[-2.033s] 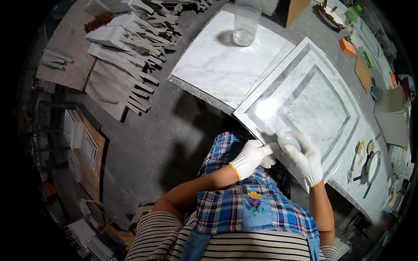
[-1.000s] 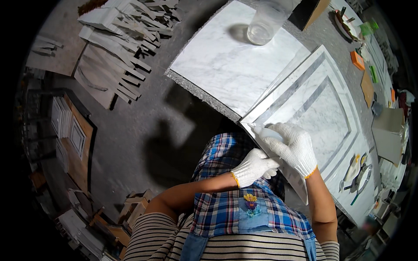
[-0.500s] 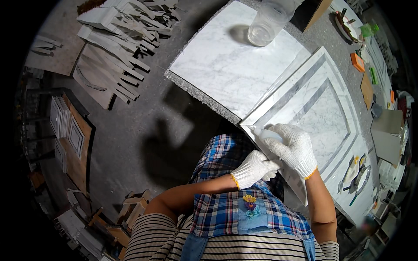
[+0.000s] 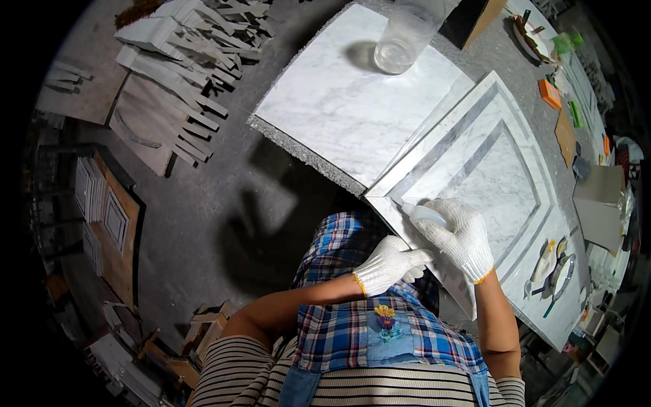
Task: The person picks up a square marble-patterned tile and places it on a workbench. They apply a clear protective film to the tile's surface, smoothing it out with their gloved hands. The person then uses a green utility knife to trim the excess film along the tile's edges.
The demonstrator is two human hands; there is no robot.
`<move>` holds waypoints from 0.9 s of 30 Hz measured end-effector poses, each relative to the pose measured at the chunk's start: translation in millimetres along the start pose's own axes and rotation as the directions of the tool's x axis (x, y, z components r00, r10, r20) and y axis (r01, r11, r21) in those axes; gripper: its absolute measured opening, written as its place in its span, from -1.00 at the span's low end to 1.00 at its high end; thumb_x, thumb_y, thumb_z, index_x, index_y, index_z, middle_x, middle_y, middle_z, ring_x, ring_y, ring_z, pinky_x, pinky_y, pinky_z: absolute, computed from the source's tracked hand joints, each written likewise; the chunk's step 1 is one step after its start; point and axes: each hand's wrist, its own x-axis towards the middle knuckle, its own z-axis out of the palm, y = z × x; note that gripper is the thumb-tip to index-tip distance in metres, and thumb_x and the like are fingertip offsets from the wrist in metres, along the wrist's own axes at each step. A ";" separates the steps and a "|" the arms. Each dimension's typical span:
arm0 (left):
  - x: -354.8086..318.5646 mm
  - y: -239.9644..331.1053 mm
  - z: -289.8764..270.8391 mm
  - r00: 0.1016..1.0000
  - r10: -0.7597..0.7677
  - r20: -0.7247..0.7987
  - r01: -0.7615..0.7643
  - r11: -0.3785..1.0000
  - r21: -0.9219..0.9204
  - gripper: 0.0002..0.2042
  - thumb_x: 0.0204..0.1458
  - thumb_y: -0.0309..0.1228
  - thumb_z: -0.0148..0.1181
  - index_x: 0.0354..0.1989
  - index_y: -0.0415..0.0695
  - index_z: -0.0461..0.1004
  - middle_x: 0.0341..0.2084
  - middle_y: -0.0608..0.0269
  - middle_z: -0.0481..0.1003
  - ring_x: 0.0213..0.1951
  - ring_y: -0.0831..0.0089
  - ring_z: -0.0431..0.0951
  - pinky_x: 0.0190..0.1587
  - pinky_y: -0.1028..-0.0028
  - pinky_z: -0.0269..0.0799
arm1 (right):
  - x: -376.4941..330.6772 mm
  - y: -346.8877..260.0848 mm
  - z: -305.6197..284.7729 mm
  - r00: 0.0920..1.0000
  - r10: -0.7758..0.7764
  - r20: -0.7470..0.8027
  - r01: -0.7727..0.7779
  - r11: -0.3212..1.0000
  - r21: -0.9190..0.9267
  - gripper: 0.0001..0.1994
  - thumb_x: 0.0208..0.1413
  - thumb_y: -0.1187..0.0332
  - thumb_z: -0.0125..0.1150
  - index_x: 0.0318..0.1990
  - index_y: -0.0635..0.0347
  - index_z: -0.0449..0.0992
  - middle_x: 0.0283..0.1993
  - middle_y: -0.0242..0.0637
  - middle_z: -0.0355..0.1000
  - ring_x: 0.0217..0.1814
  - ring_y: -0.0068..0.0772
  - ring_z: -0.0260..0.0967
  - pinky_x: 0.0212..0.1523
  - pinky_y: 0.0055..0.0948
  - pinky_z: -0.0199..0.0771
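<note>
My right hand (image 4: 460,239), in a white knitted glove with an orange cuff, is closed around a small translucent squeeze bottle (image 4: 427,215). Its thin nozzle points left, toward the near-left corner of a framed marble panel (image 4: 498,178) with grey inlaid bands. My left hand (image 4: 392,266), gloved the same way, is closed at the panel's near edge. Its thumb side lies along that edge while the other fingers curl below. Whatever the curled fingers touch underneath is hidden.
A plain white marble slab (image 4: 339,88) with a clear plastic cup (image 4: 400,51) adjoins the panel. Pliers-like tools (image 4: 559,275) lie at right, an orange box (image 4: 550,93) farther back. Stone strips (image 4: 193,61) are heaped at far left, and framed panels (image 4: 115,214) lean on a board.
The whole view has shifted slightly. My right hand has drawn the bottle's nozzle a little away from the panel's corner. My left hand stays at the near edge.
</note>
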 end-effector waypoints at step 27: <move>3.4 -6.5 1.9 0.998 0.046 -0.048 -0.046 0.999 -0.006 -0.72 0.12 -0.27 0.34 -0.24 -0.31 0.61 -0.47 0.22 0.60 -0.51 0.57 0.59 -0.52 0.60 0.52 | -7.6 10.3 -3.3 0.997 0.076 -0.028 -0.071 0.985 0.160 -0.64 0.03 0.14 0.33 -0.12 0.21 0.66 -0.27 -0.09 0.57 -0.25 -0.17 0.55 -0.19 -0.33 0.53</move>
